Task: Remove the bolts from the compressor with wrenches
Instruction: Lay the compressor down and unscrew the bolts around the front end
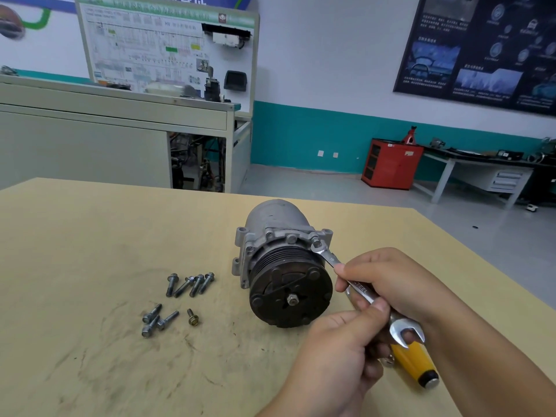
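A grey compressor [279, 236] with a black pulley face [291, 293] lies on the wooden table [90, 236]. A steel open-end wrench [331, 260] has its far jaw on a bolt [315, 241] at the compressor's upper right flange. My right hand [397, 281] pinches the wrench shaft near its middle. My left hand [337, 356] pinches the same shaft lower down with its thumb on top, near the free jaw [406, 329]. Several removed bolts [189, 284] lie loose to the left of the compressor, with more of these loose bolts [158, 320] nearer me.
A yellow-handled screwdriver [413, 362] lies under the wrench's free end; I cannot tell whether my left hand holds it. A brass-coloured bolt [192, 317] lies near the loose bolts. A grey cabinet [90, 139] and a red tool cabinet [391, 164] stand beyond the table.
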